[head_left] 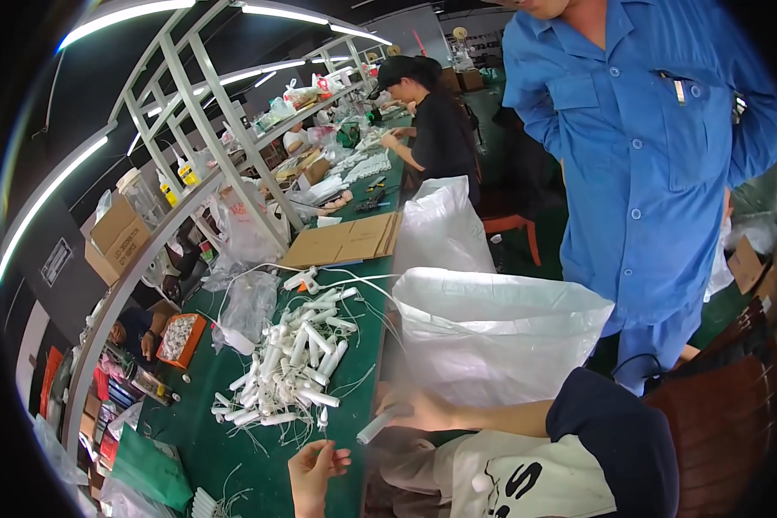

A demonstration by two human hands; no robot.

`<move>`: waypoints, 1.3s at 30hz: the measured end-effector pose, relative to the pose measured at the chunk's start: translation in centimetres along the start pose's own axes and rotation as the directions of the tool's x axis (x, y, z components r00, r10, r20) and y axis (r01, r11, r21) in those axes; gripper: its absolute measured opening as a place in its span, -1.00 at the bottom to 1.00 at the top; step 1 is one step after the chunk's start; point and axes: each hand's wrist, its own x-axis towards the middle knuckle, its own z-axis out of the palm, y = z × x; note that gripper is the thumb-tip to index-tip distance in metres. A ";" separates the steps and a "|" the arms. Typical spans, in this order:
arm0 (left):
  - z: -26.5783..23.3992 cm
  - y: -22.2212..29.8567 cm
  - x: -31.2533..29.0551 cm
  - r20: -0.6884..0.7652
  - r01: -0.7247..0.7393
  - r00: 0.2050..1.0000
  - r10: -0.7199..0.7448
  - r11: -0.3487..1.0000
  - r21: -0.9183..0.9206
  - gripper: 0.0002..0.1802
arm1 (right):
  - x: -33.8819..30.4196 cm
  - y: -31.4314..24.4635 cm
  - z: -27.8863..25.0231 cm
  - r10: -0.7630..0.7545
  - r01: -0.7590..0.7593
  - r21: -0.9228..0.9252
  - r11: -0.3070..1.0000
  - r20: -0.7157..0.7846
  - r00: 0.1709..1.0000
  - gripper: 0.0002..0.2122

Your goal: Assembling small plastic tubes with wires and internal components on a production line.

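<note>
A tangled heap of white plastic tubes with thin wires (298,358) lies on the green worktable (203,432). Just below the heap, at the table's near edge, my left hand (315,470) is closed in a pinch. A small white tip (323,419) shows right above its fingertips; whether the fingers hold it by a wire, I cannot tell. My right hand (419,408), smeared by motion, is off the table edge, beside the big white sack. It grips one white tube (376,428), tilted down toward the left.
A white glue gun (302,279) lies behind the heap, near flattened cardboard (344,240). The open white sack (501,345) stands at right, a person in blue (634,155) beyond it. Another person's hand (149,345) is near an orange tray (180,339). More tubes (205,502) lie nearby.
</note>
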 end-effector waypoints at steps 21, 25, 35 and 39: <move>-4.0 -6.6 1.4 -0.399 0.200 0.786 0.472 0.418 0.886 -0.85 | 3.7 -0.9 0.8 -0.263 0.252 -0.167 0.953 -0.042 0.964 -0.77; -2.4 -5.2 0.5 -0.364 0.070 0.738 0.568 0.472 0.879 -0.80 | 4.8 -2.1 0.9 -0.317 0.299 -0.214 0.930 -0.052 0.947 -0.75; 3.0 -1.0 1.1 -0.118 0.195 0.968 -0.222 0.959 -0.204 -0.38 | 5.0 -3.9 3.8 -0.557 0.513 -0.466 0.721 0.051 0.829 -0.65; 2.0 -1.4 0.9 -0.089 0.234 0.968 -0.233 0.972 -0.001 -0.41 | 5.5 -4.4 2.7 -0.456 0.448 -0.420 0.790 0.087 0.886 -0.66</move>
